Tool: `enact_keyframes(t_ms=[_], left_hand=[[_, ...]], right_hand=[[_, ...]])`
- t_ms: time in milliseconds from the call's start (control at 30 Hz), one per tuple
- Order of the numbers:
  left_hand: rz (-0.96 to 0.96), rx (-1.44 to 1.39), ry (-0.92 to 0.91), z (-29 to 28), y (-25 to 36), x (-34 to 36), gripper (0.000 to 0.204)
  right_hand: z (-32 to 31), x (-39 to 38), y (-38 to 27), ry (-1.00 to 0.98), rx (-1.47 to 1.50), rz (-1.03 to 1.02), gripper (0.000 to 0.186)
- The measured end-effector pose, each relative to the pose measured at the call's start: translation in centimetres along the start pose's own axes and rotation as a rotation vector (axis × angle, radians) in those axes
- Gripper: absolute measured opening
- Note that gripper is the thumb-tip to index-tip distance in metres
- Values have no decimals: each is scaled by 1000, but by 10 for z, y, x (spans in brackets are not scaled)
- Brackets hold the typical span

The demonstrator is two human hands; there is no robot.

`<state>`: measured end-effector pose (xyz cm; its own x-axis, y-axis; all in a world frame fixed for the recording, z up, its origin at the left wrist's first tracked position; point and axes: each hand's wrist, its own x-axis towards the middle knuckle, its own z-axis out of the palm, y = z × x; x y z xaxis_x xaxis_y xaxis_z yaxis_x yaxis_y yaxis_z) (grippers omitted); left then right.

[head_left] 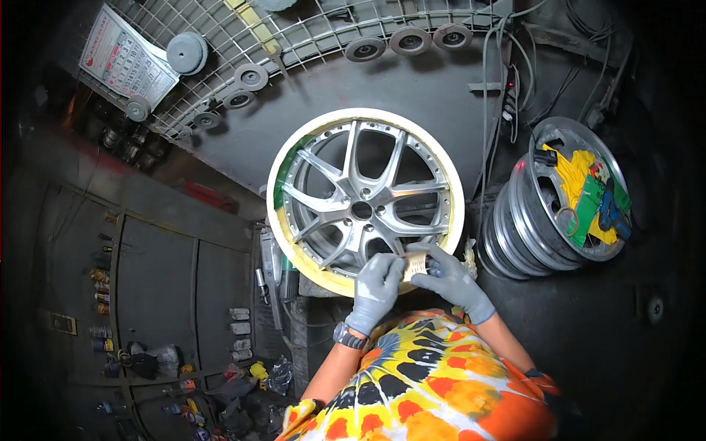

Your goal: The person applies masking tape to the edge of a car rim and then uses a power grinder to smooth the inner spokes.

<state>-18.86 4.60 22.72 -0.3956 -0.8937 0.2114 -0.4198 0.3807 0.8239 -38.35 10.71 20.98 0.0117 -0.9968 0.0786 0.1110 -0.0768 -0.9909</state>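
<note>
Two gloved hands meet at the lower rim of a silver alloy wheel (364, 202), the biggest thing in view, standing face-on against a dark wall; its outer lip is wrapped in pale yellow masking tape (316, 268), with a green strip on the upper left arc. Right of it, well apart, a stack of darker steel rims (526, 228) lies on its side, with a yellow cloth (577, 176) and green packets tucked into the open face. Above, a wire rack (294, 37) carries round grinding discs. Left hand (376, 290), grey glove, watch at the wrist, fingers curled and pressing on the wheel's lower edge. Right hand (456, 283), grey glove, pinches a small tan roll of tape (416, 264) against the rim, just beside the left fingertips. Spray cans and clutter on the floor (184, 382), lower left.
</note>
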Motion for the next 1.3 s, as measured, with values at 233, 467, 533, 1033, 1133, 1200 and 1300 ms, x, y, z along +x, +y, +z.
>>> enact_keyframes(t_ms=[233,467,533,1033,1133,1200,1300], left_hand=[[8,-27,-84,11,-9,-23,22],[-69,-8,-118,-11,-34,-20,20],[131,30,-154,-15,-41,-15,21],[-49,275,802,-181,-144,82,28],[-87,206,842,-194,-175,98,28],[-74,213,793,-194,-195,103,32],[-105,195,803,-186,-211,107,35]], right_hand=[[0,11,-4,-23,-417,-194,22],[23,15,-6,-3,-512,-231,29],[28,22,6,-69,-513,-175,35],[-22,163,36,445,-1242,-455,46],[-13,153,48,359,-1244,-361,51],[-4,144,39,341,-1286,-403,55],[8,131,40,301,-1338,-336,63]])
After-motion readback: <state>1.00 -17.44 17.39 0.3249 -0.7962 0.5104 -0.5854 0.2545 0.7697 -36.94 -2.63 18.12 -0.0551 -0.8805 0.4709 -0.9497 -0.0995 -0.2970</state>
